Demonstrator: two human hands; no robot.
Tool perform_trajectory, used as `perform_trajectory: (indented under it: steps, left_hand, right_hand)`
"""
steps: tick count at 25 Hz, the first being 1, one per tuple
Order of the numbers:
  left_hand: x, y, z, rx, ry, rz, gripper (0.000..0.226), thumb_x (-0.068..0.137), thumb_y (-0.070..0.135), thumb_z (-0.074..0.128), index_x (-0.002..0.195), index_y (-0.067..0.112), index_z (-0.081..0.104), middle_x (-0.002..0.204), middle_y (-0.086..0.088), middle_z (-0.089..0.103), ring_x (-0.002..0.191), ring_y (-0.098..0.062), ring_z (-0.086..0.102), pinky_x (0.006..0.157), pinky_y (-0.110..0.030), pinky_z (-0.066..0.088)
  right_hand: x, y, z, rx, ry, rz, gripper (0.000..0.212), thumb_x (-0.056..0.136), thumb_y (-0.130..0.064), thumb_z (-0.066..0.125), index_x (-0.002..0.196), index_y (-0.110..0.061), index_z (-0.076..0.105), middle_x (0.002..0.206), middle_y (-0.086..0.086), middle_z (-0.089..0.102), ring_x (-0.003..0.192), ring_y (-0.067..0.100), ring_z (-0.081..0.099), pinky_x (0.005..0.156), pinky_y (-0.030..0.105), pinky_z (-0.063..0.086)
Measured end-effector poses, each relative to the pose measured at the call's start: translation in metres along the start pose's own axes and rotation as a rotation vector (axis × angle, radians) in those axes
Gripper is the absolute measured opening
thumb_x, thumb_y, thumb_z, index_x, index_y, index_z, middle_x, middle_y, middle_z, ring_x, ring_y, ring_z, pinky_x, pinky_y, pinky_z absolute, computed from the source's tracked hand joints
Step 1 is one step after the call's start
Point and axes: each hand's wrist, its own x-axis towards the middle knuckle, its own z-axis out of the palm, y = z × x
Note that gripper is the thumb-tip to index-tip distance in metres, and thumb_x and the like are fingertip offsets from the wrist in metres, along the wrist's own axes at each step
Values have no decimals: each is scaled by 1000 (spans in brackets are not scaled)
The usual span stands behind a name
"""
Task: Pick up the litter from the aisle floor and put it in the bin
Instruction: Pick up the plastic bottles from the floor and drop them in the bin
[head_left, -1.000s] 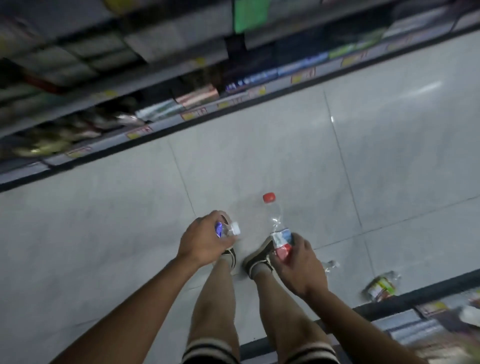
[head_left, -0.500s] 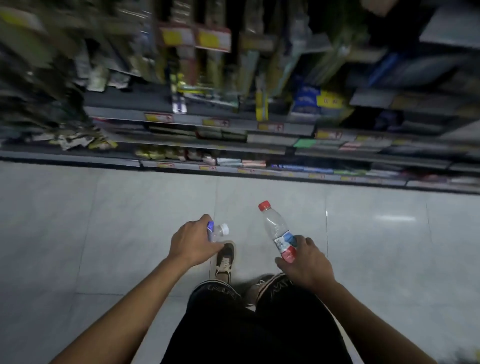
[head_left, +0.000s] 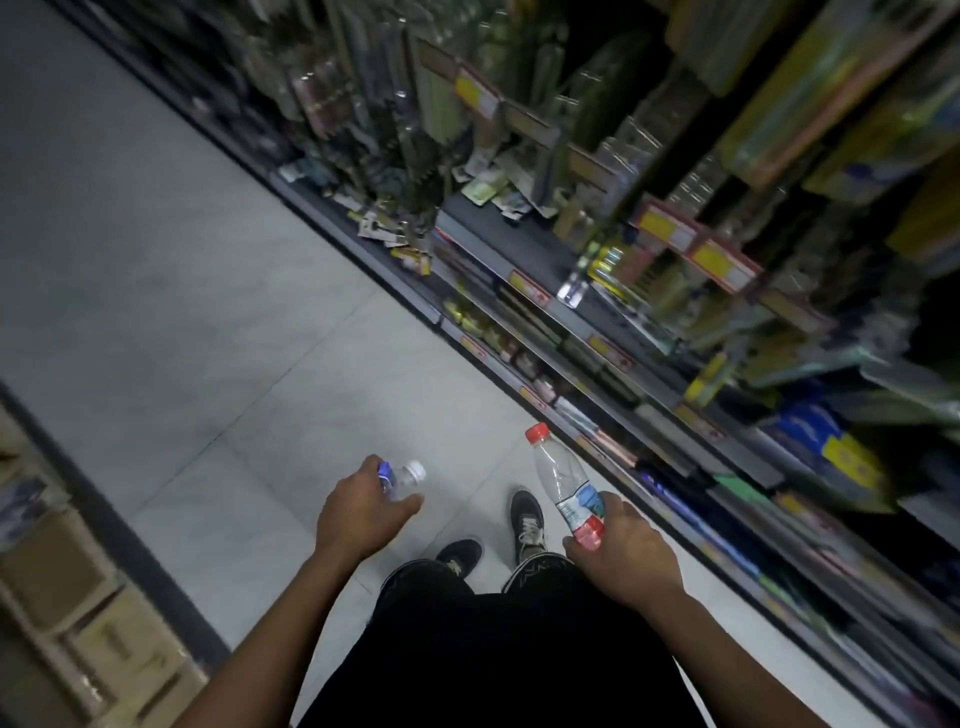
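Shelves (head_left: 597, 291) have swung rightward; left hand (head_left: 358, 512) grips small bottle (head_left: 402, 478), right hand (head_left: 623, 556) red-capped bottle (head_left: 563, 486); bin unseen, binning remains.

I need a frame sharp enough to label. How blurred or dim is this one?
Head view: shelves smeared by motion blur; left hand, right hand and red-capped bottle fairly sharp; light dim; horizon tilted, wide-angle.

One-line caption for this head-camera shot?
Left hand and right hand each carry a plastic bottle down a shop aisle.
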Motion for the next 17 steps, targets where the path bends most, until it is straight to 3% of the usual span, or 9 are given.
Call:
perform_trajectory:
  steps: [10, 17]
  left_hand:
    - [-19, 43, 9, -134, 167, -231, 44, 73, 54, 76, 92, 24, 49, 74, 6, 59, 62, -12, 56, 51, -26, 37]
    - [-42, -5, 13, -273, 267, -511, 47, 72, 54, 77, 88, 23, 46, 73, 6, 59, 64, -13, 56, 53, -29, 39]
  right_hand:
    - [93, -1, -59, -117, -103, -271, 68, 77, -62, 67, 132, -25, 48, 112, 1, 64, 96, 24, 65, 75, 35, 49]
    - [136, -92, -64, -235, -207, -512, 51, 71, -64, 65, 108, -31, 53, 97, -5, 65, 81, 20, 63, 70, 35, 53]
